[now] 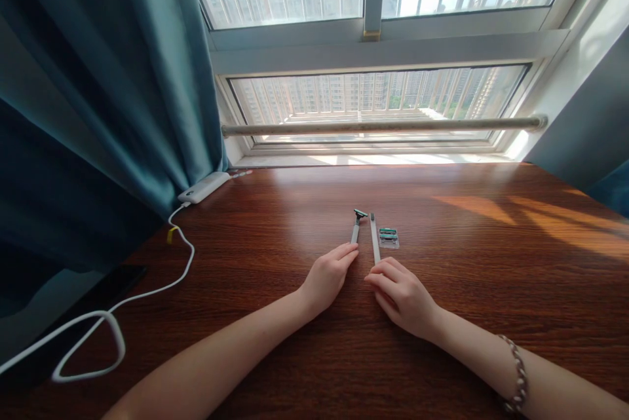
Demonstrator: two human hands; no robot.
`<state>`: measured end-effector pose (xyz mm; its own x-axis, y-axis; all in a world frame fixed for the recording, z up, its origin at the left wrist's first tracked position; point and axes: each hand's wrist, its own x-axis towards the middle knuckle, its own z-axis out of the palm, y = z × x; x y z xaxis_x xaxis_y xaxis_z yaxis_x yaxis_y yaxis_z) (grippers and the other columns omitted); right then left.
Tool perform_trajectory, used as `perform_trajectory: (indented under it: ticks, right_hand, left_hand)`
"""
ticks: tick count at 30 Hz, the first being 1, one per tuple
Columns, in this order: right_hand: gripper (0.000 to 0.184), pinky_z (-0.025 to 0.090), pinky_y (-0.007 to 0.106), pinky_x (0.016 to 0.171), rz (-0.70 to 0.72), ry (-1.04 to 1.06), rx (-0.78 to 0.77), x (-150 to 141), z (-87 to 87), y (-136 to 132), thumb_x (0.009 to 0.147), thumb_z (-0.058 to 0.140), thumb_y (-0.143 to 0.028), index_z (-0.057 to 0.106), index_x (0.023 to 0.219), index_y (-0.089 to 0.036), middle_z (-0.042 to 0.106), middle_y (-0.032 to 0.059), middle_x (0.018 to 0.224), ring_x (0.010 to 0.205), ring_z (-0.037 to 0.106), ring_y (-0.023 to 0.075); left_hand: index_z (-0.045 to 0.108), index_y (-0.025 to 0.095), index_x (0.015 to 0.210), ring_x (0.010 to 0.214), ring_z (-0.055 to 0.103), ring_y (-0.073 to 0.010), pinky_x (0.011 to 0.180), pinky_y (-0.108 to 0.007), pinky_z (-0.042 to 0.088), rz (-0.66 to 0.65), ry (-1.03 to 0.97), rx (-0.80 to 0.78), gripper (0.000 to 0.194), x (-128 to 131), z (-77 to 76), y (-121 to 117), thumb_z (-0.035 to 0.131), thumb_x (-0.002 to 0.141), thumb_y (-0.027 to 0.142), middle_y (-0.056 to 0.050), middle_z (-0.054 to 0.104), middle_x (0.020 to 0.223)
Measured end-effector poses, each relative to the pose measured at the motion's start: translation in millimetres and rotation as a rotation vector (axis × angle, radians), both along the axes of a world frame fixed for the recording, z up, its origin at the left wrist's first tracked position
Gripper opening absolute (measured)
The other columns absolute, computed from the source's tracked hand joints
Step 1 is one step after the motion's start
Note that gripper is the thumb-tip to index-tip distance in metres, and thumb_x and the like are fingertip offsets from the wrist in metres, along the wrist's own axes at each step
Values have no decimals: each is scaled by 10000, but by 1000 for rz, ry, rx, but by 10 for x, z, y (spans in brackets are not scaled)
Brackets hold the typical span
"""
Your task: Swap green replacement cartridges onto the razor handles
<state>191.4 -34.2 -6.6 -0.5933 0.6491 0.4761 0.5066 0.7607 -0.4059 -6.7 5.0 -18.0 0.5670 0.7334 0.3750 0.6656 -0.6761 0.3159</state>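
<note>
A razor [356, 224] with a grey handle and green-black head lies on the wooden table [491, 289]. To its right lies a thin grey stick [374, 236] like a toothbrush. A small clear pack of green razor cartridges [388, 237] sits right of that. My left hand [328, 276] rests palm down, fingers stretched toward the razor handle's near end, holding nothing. My right hand [400, 294] lies on the table with fingers together, its fingertips at the near end of the thin stick. Whether it grips the stick is unclear.
A white power bank [203, 187] lies at the table's far left with a white cable [113, 308] looping toward the near left edge. A teal curtain [98, 92] hangs at left. A window with a rail [383, 125] runs behind. A dark phone [111, 282] lies at left.
</note>
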Motion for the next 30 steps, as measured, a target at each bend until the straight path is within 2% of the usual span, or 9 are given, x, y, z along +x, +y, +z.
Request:
perform_trajectory:
  ticks: [10, 18, 24, 30]
  right_hand:
    - [221, 444, 342, 764, -62, 114, -19, -9, 5, 22, 797, 427, -68, 538, 956, -173, 532, 70, 875, 855, 462, 189]
    - [218, 446, 333, 744, -60, 115, -15, -2, -4, 11, 797, 433, -67, 536, 959, -170, 534, 72, 875, 835, 464, 187]
    - [215, 446, 337, 745, -59, 88, -8, -7, 11, 7, 800, 427, -74, 540, 958, -167, 540, 73, 871, 836, 467, 189]
    - [210, 458, 344, 729, -57, 99, 1, -7, 13, 14, 807, 417, -91, 549, 945, -177, 547, 74, 855, 825, 482, 191]
  left_hand:
    - [514, 202, 1178, 1109, 494, -139, 978, -308, 405, 34, -309, -83, 346, 10, 72, -15, 347, 879, 151, -41, 528, 1217]
    - [647, 177, 947, 921, 591, -152, 885, -296, 455, 299, -539, -217, 217, 23, 61, 89, 484, 805, 169, -32, 653, 982]
    - [635, 162, 967, 838, 609, -155, 789, -277, 492, 334, -551, -272, 238, 13, 24, 121, 509, 766, 161, -43, 659, 960]
    - [640, 168, 971, 776, 597, -161, 709, -280, 494, 322, -543, -270, 236, 13, 58, 106, 507, 782, 215, -46, 658, 935]
